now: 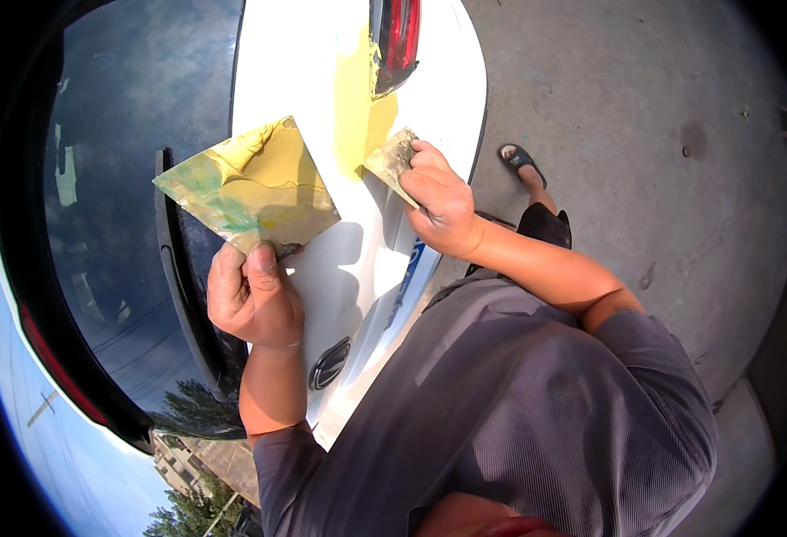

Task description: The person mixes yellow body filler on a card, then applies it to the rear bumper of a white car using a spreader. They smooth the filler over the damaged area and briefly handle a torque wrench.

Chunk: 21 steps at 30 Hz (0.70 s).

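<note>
My left hand (257, 291) pinches the near corner of a square mixing board (259, 192), thumb on top. A thick mound of yellow body filler (255, 152) sits on the board's far part, with green smears toward its left. In my right hand (440, 197) is a small filler spreader (392, 163), its face stained with dried residue. The spreader's tip is at the lower end of a yellow filler patch (353, 98) on the white car's rear panel (286, 54); whether it touches cannot be told. The patch runs beside the red tail light (401, 40).
Left of my hands lies the dark rear window (134, 206) with a black wiper (179, 259). A badge (329, 362) sits on the tailgate near my left forearm. Concrete floor (626, 116) stretches to the right, where my sandalled foot (523, 164) stands.
</note>
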Tool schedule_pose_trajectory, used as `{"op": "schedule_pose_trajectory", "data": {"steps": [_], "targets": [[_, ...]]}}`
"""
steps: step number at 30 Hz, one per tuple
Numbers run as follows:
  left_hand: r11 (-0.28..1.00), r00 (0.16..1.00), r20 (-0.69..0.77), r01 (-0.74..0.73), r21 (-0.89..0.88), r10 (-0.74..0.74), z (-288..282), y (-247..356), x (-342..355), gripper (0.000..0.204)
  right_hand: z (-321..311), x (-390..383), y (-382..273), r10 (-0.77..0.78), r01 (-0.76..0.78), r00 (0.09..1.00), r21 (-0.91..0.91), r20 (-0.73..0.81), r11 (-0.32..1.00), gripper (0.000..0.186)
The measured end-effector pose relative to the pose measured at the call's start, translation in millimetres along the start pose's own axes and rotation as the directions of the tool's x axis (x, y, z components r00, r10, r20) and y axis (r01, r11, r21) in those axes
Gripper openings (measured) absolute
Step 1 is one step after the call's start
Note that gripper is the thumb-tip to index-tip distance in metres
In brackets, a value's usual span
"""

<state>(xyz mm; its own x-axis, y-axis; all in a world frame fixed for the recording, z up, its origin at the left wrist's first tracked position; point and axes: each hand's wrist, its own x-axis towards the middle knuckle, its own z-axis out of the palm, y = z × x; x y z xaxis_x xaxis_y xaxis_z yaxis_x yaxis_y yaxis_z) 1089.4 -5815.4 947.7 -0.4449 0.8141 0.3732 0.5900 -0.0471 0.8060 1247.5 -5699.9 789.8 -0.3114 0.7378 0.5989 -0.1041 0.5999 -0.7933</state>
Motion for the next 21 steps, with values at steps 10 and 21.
{"op": "schedule_pose_trajectory", "data": {"steps": [10,21], "targets": [[1.0,1.0,-0.023,0.009,0.012,-0.009,7,6,3,0.024,16,20,-9,0.091,-0.088,0.994,0.045,-0.06,0.995,0.025],[0.997,0.996,0.073,0.049,-0.056,-0.045,6,11,6,0.025,-39,9,-49,0.489,-0.485,0.872,0.12,-0.002,0.866,0.005]]}}
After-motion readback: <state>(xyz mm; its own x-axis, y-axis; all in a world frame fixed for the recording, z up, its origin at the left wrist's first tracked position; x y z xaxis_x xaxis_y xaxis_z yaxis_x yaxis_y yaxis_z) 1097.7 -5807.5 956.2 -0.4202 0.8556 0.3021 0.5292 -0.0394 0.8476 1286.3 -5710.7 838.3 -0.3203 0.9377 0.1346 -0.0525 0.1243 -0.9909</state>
